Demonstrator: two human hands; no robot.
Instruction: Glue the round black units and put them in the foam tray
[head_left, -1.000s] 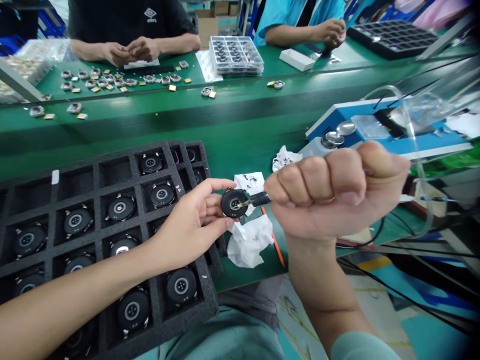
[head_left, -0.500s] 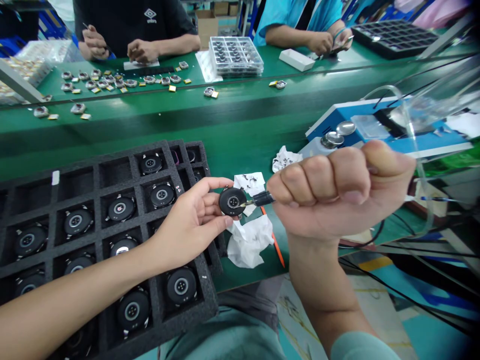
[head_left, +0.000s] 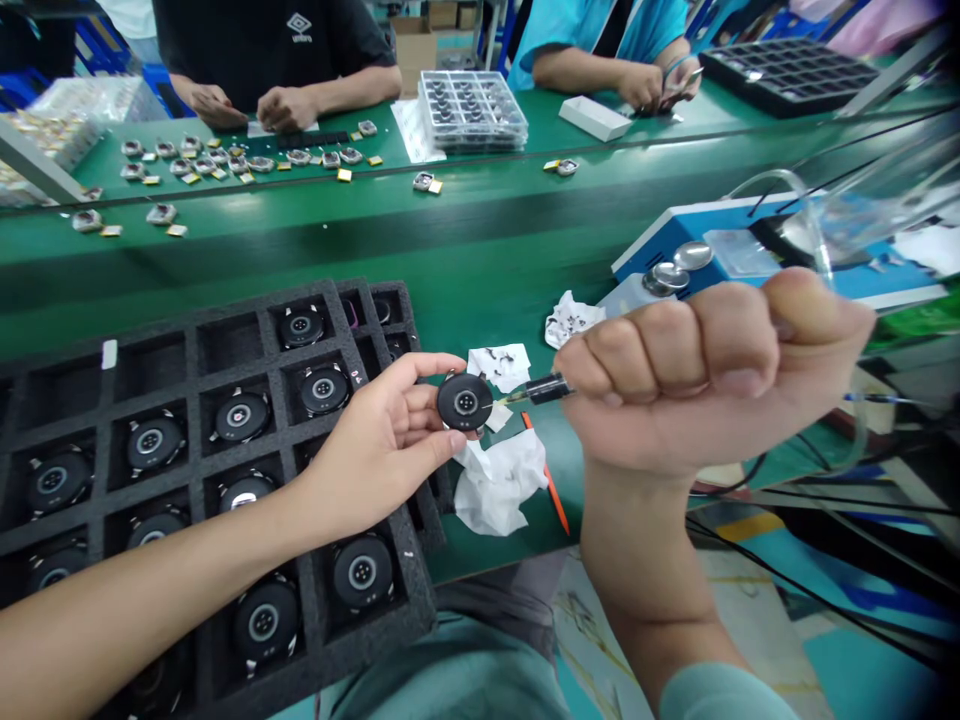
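Note:
My left hand pinches a round black disc-shaped device between thumb and fingertips, with its pale centre facing up. My right hand is a closed fist around a slim black-handled tool. The tool's fine tip reaches the disc's right rim. The fist hides most of the tool. Beneath my left forearm lies a black foam tray with square cells, several holding similar discs.
Crumpled white tissue and an orange stick lie on the green bench by my hands. A blue machine with round metal knobs and transparent tubing stands to the right. Co-workers sort parts across the bench.
My right fist has shifted right, drawing the tool tip from the disc's centre to its rim. The disc has moved slightly left. The co-workers' hands have moved.

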